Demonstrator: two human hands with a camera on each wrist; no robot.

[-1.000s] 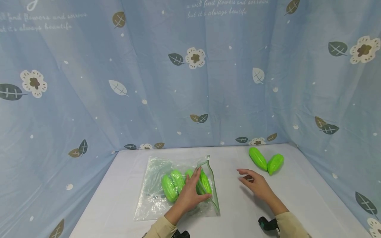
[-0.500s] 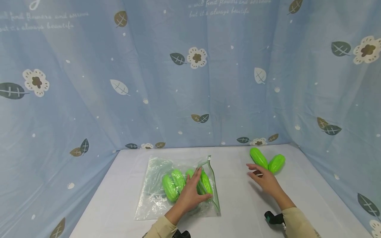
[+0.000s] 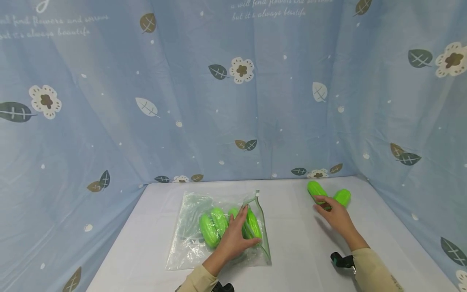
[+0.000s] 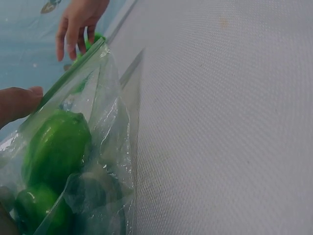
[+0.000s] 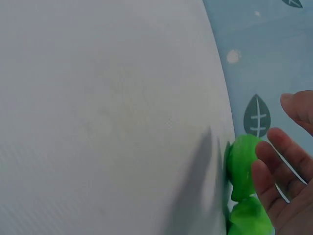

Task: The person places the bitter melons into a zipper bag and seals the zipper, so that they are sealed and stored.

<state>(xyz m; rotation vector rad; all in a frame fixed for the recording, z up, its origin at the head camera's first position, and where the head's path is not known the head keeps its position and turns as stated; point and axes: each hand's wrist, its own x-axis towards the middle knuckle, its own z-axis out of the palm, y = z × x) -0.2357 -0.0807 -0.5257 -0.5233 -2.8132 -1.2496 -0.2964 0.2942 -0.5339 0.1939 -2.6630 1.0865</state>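
A clear zip bag (image 3: pixel 186 251) lies on the table with several bright green, ridged, elongated vegetables (image 3: pixel 208 231) inside. My left hand (image 3: pixel 233 239) rests over its mouth with fingers and thumb spread. In the left wrist view, the thumb (image 4: pixel 22 100) lies against the bag's green zip strip (image 4: pixel 73 68). My right hand (image 3: pixel 336 215) is just in front of two loose green vegetables, overlapping the left one (image 3: pixel 315 189); the right one (image 3: pixel 344 196) shows behind it. In the right wrist view, its fingers are apart beside a green vegetable (image 5: pixel 243 166), with nothing between them.
A white table (image 3: pixel 146 227) carries everything. Blue patterned cloth (image 3: pixel 197 134) hangs along its back and both sides. A black wrist camera mount (image 3: pixel 342 259) sits by the right sleeve.
My right hand has moved right and away from me, from bare table to the two loose green vegetables. My left hand and the bag have stayed in place.
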